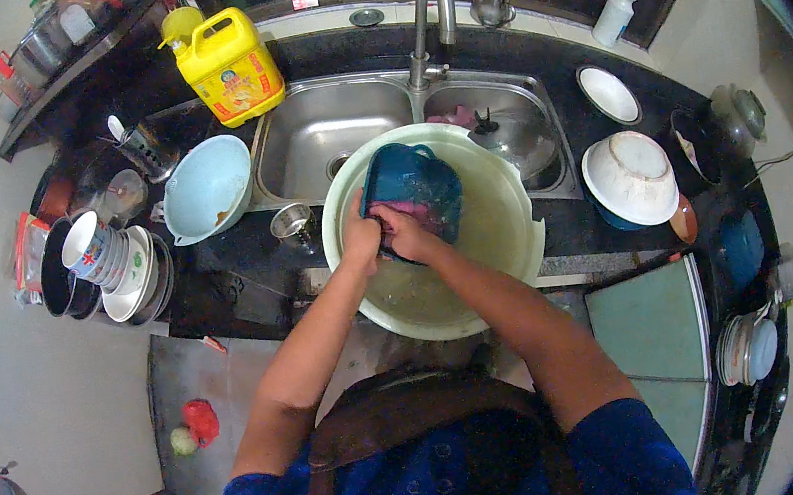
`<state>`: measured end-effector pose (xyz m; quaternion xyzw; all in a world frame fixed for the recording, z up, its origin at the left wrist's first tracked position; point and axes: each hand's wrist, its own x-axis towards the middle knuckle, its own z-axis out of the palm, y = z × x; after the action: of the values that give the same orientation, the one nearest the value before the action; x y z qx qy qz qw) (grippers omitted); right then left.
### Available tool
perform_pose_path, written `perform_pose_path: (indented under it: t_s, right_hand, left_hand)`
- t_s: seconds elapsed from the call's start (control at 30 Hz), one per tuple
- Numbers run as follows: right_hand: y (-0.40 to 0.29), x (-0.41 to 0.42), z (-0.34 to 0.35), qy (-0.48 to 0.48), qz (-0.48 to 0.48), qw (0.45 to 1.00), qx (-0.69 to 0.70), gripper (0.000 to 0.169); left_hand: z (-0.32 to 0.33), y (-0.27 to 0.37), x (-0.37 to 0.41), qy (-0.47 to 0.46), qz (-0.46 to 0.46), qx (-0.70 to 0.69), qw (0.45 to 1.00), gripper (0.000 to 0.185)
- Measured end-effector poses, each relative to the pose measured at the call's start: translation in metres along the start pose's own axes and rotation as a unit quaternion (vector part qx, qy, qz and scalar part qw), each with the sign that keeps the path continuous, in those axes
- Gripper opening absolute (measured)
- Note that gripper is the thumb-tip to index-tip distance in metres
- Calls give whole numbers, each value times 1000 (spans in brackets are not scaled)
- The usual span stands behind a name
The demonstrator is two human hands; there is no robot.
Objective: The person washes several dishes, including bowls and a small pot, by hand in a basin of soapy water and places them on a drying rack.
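Note:
A dark teal plastic basket or tray (397, 168) is held tilted over a large pale green basin (506, 225) of cloudy water. My left hand (360, 236) grips its left edge. Inside it, my right hand (406, 231) presses a pink cloth (408, 210) against the near part of the wall. The fingers of my right hand are bunched in the cloth and partly hidden. The basin stands across the front of a steel double sink (319, 119) and overhangs the counter edge.
On the left are a light blue colander (208, 186), a steel cup (293, 221), stacked bowls (96, 249) and a yellow detergent jug (230, 70). A faucet (424, 26) rises behind. In the right sink lies a glass lid (518, 145). A white basin (629, 179) rests upside down at right.

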<state>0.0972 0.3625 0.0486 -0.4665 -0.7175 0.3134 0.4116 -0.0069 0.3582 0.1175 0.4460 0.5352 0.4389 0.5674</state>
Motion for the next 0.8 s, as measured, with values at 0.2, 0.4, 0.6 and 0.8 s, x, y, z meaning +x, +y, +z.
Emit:
perform_pose_path:
  t_s: [0.2, 0.4, 0.6, 0.8]
  right_hand:
    - [-15, 1, -12, -11, 102, 993, 61, 38]
    - [10, -7, -35, 32, 85, 976, -197, 37]
    - [8, 14, -56, 97, 21, 948, -301, 34]
    - [11, 24, -43, 84, 77, 967, -229, 48]
  left_hand:
    - [-2, 7, -3, -25, -71, -69, 995, 58]
    - [7, 15, -4, -22, -122, -100, 987, 65]
    - [13, 20, -10, -41, -136, -64, 988, 61]
    - [16, 5, -3, -36, -146, -125, 981, 57]
